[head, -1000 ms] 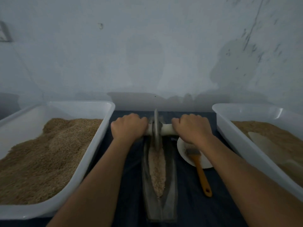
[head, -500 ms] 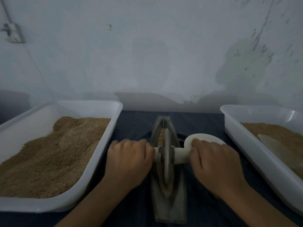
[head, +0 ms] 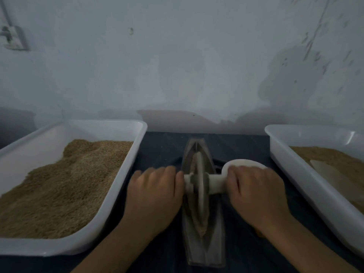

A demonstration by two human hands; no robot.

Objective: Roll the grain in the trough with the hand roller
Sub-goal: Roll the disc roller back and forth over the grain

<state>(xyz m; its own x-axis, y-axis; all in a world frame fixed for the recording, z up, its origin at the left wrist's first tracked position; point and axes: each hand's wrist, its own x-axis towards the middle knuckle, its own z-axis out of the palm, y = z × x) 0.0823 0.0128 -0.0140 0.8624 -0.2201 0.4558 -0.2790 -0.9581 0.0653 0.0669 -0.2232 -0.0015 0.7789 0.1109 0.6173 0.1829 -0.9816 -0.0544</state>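
Both hands grip the roller by its axle, the left hand and right hand curled round either end. Its wheel stands in the trough, on the grain. The trough lies on dark cloth between two white tubs, with open strips either side. A white dish sits just beyond the right hand. No writing is readable.

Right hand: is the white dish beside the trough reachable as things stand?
Probably yes. The white dish lies just beyond the right hand, partly under it, with nothing between. But that hand grips the roller handle and would have to let go first.
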